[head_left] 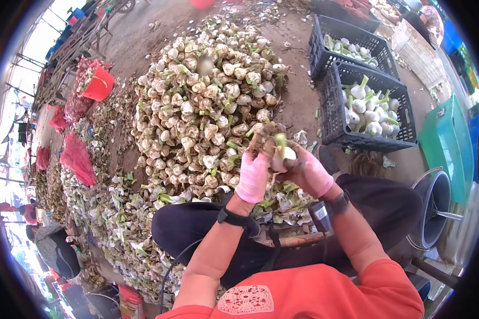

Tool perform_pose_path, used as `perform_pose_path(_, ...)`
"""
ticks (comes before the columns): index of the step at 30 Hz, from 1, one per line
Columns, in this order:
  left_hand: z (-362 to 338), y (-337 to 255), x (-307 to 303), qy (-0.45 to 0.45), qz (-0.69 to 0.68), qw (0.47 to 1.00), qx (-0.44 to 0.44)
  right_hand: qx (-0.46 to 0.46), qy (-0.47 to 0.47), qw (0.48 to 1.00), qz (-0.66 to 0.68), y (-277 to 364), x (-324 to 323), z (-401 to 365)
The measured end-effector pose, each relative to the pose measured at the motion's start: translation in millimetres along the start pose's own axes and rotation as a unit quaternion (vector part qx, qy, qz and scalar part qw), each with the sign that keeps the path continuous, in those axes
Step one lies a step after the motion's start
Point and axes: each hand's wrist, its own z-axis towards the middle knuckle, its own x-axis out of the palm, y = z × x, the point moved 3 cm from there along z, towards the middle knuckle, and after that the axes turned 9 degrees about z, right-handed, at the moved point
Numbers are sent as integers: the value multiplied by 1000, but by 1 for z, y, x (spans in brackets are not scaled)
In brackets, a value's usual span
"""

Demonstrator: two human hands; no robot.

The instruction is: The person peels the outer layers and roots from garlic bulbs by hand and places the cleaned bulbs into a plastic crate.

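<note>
A garlic bulb (283, 154) with a white side and a short green stem is held between my two gloved hands, above my lap. My left hand (257, 166), in a pink glove with soil-dark fingers, closes on the bulb from the left. From the other side my right hand (310, 171), in a matching dirty glove, has its fingers around the bulb's lower right. Parts of the fingertips are hidden behind the bulb. Just beyond my hands lies a large heap of soil-covered garlic (202, 117). Peeled skins and leaves (287, 204) lie below, between my legs.
Two black crates (367, 139) with cleaner white garlic stand at the right. Near them are a green plastic bin (448, 146) and a metal bucket (434, 210). At the left sit a red bucket (98, 85), a red net sack (77, 159) and strewn garlic skins. Other people work at the edges.
</note>
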Motion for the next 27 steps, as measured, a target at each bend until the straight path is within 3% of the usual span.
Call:
perform_pose_path(1,4,3,-1,21,-69,995,68,25,-38,984,173,-11,-18,6)
perform_pose_path(2,7,7,-6,19,-70,995,68,50,-76,936,340,-18,-35,12)
perform_pose_path(4,6,-4,-19,-57,-56,991,112,-125,-156,941,272,-2,-80,14)
perform_pose_path(5,7,-1,-30,-113,-50,987,98,-237,-84,956,151,-1,-128,23)
perform_pose_path(6,7,1,-38,-159,-87,980,79,-238,-123,881,389,23,-134,17)
perform_pose_path(7,5,5,-45,-209,-53,974,65,-246,-95,838,477,28,-151,22)
perform_pose_path(8,3,9,-51,-258,-19,965,51,-201,-112,827,513,29,-165,22)
perform_pose_path(10,3,-4,-37,-159,-142,973,85,-200,-222,871,390,23,-159,32)
perform_pose_path(12,5,-2,-26,-112,-56,990,61,-96,-184,940,272,-9,-154,63)
perform_pose_path(14,1,5,-19,-104,13,994,15,36,-207,978,-1,-37,-138,107)
perform_pose_path(15,-1,10,-15,-91,-11,996,-6,-17,-195,958,-210,-56,-139,130)
perform_pose_path(16,-1,15,-13,-79,-33,996,-26,-71,-172,894,-408,-66,-130,150)
perform_pose_path(18,0,21,-16,-43,5,998,-53,-46,-222,805,-548,-84,-117,183)
perform_pose_path(20,0,28,-21,-52,2,994,-100,4,-219,804,-552,-99,-116,209)
perform_pose_path(22,3,32,-24,-55,25,993,-102,-61,-214,790,-571,-115,-126,228)
perform_pose_path(23,3,35,-26,-71,14,993,-89,-23,-221,796,-562,-114,-132,233)
perform_pose_path(24,1,36,-26,-87,1,993,-77,-90,-235,789,-560,-120,-145,237)
perform_pose_path(26,6,28,-26,-76,31,993,-90,-22,-241,866,-437,-103,-149,224)
perform_pose_path(27,7,24,-25,-85,48,993,-64,-31,-226,902,-366,-109,-157,216)
